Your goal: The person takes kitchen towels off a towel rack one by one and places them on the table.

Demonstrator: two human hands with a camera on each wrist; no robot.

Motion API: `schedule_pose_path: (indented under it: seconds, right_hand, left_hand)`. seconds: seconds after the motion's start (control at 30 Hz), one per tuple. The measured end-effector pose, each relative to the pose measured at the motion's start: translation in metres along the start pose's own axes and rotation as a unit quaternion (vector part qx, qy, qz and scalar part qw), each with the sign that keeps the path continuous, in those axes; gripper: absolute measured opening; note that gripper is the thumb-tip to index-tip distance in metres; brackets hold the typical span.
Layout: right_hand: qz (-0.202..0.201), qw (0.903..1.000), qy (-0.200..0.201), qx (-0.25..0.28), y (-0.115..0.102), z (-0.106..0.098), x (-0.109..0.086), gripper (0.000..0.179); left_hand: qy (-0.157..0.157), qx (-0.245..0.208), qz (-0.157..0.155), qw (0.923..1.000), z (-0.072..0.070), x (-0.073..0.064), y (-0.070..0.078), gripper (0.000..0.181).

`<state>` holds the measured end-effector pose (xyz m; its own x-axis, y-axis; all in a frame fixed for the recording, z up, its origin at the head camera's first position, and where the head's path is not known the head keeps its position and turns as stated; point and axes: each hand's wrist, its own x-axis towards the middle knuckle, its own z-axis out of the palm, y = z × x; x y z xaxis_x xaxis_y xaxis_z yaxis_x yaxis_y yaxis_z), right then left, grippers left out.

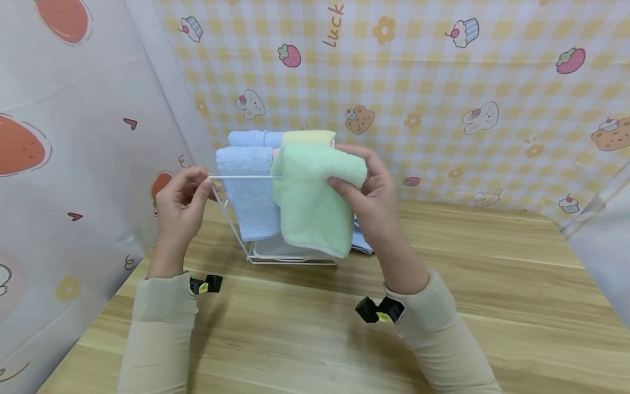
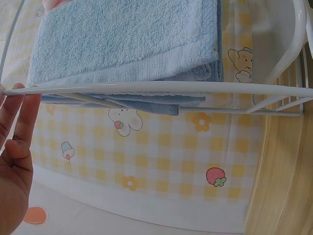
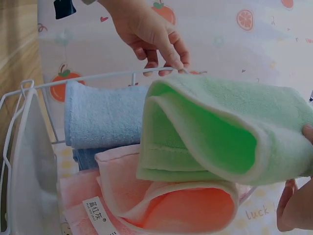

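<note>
A light green towel is draped over the front top bar of a white wire rack. My right hand pinches its right part, thumb in front and fingers behind. With thumb and fingertips, my left hand holds the rack's front left top corner. Behind the green towel, a light blue towel hangs folded on the left. A pink towel with a white label hangs beside it, mostly hidden in the head view. Farther back are another blue towel and a yellow towel.
A whitish tray sits in the rack's base. Right of the rack, a blue-and-white striped cloth lies on the wooden table, partly hidden by the green towel and my right arm. Patterned curtains stand behind and at the left.
</note>
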<state>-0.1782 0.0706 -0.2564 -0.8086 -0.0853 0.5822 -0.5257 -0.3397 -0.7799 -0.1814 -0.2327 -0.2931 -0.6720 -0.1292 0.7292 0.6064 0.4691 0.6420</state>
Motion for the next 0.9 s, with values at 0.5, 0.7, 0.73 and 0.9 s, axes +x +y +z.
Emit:
schedule_pose_path:
  seconds: [0.5,0.7,0.73,0.9]
  right_hand:
    - [-0.045,0.9965,0.07,-0.006,0.003,0.002,0.011,0.038]
    - [-0.064,0.9943,0.085,0.006,0.001,0.004,0.02,0.038]
    - [-0.07,0.9938,0.086,0.009,0.0,0.004,0.022,0.038]
    - [-0.1,0.9901,0.09,0.039,-0.003,0.002,0.029,0.036]
  left_hand:
    - [-0.003,-0.014,0.014,0.9998,0.001,0.001,-0.002,0.012]
    - [-0.005,-0.011,0.028,0.9995,0.0,0.001,-0.004,0.014]
    - [-0.004,-0.011,0.032,0.9994,0.0,0.001,-0.004,0.013]
    - [0.0,-0.014,0.029,0.9995,0.001,0.001,-0.002,0.011]
